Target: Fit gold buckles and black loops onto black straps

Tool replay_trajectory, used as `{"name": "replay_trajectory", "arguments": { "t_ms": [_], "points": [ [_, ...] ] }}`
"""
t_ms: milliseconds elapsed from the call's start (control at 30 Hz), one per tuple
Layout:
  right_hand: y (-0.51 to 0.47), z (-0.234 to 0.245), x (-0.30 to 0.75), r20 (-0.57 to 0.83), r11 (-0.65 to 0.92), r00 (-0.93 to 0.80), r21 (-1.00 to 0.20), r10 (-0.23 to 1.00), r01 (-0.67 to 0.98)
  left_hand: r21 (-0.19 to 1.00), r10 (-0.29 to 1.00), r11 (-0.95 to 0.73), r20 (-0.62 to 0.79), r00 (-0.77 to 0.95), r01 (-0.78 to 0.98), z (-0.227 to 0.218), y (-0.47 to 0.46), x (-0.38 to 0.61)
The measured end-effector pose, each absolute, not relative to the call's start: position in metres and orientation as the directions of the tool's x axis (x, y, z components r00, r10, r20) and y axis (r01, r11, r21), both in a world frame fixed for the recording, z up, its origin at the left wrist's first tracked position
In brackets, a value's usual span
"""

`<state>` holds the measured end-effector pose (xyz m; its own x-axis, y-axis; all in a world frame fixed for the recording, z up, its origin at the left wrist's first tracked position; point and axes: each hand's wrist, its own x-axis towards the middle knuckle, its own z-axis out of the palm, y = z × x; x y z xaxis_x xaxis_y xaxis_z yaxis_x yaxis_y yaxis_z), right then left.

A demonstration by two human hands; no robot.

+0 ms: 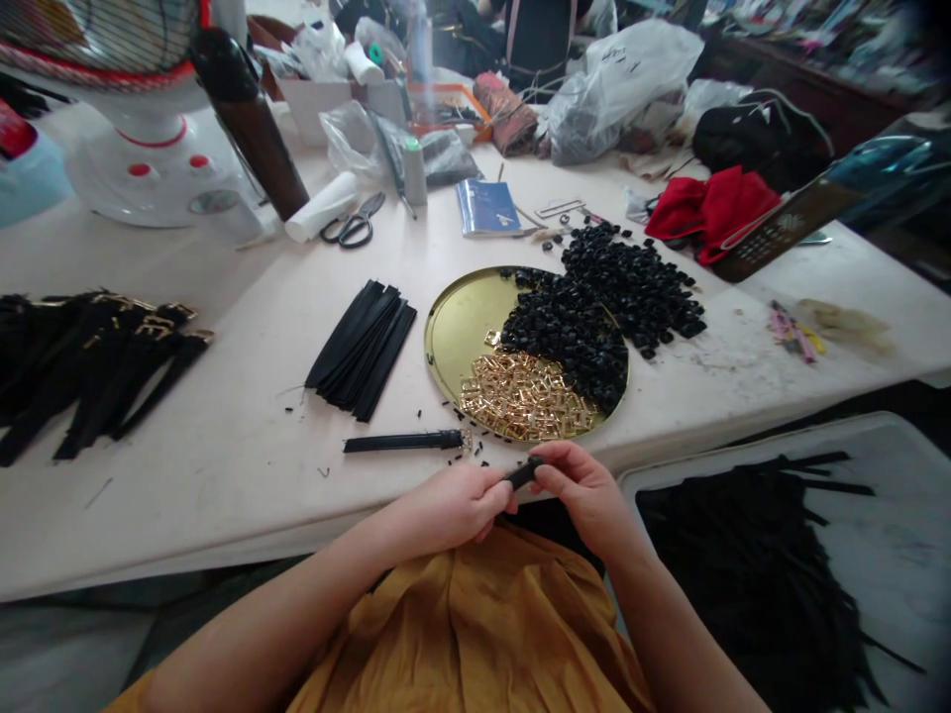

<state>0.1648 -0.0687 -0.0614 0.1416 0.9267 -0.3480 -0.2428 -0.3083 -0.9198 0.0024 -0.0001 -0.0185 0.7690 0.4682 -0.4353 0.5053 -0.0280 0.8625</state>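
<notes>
Between my two hands, just over the table's front edge, is a short black strap (523,473). My left hand (470,503) is closed around one end of it. The fingertips of my right hand (576,480) pinch its other end. Right behind them stands a round gold tray (461,297) with a heap of gold buckles (527,396) and a pile of small black loops (572,332) that spills past its rim. One black strap with a buckle (405,442) lies flat left of my hands. Farther back is a stack of black strips (362,352).
Finished-looking buckled straps (111,356) lie at the far left. Scissors (353,223), a blue booklet (486,208), a dark bottle (249,124) and a fan (141,158) stand or lie behind. At right, a white bin (854,436) holds black strips below table height; red cloth (717,210) lies behind.
</notes>
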Motion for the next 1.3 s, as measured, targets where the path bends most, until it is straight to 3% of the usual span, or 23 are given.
{"name": "replay_trajectory", "arguments": {
  "t_ms": [100,167,300,433,533,633,700,767,867,933,1033,1300],
  "points": [
    [-0.07,-0.056,0.164,-0.38,-0.374,-0.016,-0.901,0.925,-0.219,0.856,0.432,-0.055,-0.444,0.785,0.515,-0.019,0.001,-0.002],
    [-0.07,-0.055,0.166,-0.396,-0.381,0.009,-0.89,0.918,-0.25,0.861,0.441,-0.06,-0.431,0.787,0.505,-0.019,0.001,-0.004],
    [-0.066,-0.059,0.161,-0.382,-0.304,0.157,-0.878,0.911,-0.37,0.88,0.613,-0.022,-0.363,0.702,0.474,-0.019,-0.003,-0.004],
    [-0.061,-0.064,0.142,-0.348,-0.299,0.049,-0.862,0.936,-0.409,0.931,0.722,0.068,-0.294,0.626,0.358,-0.019,-0.006,-0.001],
    [-0.053,-0.062,0.151,-0.261,-0.244,0.047,-0.942,0.964,-0.231,0.943,0.726,0.161,-0.314,0.612,0.292,-0.022,0.0,-0.005],
    [-0.035,-0.058,0.19,-0.081,-0.132,0.242,-0.97,0.967,0.202,0.927,0.72,0.258,-0.373,0.585,0.274,-0.026,0.007,-0.007],
    [-0.018,-0.057,0.217,0.065,-0.126,0.296,-0.803,0.953,0.582,0.911,0.722,0.322,-0.412,0.555,0.257,-0.029,0.01,-0.005],
    [0.0,-0.057,0.233,0.096,-0.144,0.22,-0.5,0.971,0.854,0.904,0.718,0.361,-0.426,0.55,0.23,-0.031,0.012,0.0],
    [0.022,-0.058,0.237,0.001,-0.104,0.105,-0.092,0.995,0.99,0.901,0.705,0.38,-0.428,0.565,0.209,-0.032,0.014,0.006],
    [0.031,-0.058,0.233,-0.046,-0.051,0.054,0.061,0.997,0.997,0.899,0.696,0.382,-0.432,0.573,0.214,-0.031,0.015,0.007],
    [0.036,-0.058,0.229,-0.081,0.004,0.007,0.133,0.997,0.991,0.897,0.69,0.387,-0.434,0.58,0.211,-0.028,0.017,0.007],
    [0.041,-0.056,0.233,-0.098,0.032,-0.017,0.147,0.995,0.989,0.921,0.716,0.35,-0.382,0.585,0.173,-0.029,0.019,0.009]
  ]
}}
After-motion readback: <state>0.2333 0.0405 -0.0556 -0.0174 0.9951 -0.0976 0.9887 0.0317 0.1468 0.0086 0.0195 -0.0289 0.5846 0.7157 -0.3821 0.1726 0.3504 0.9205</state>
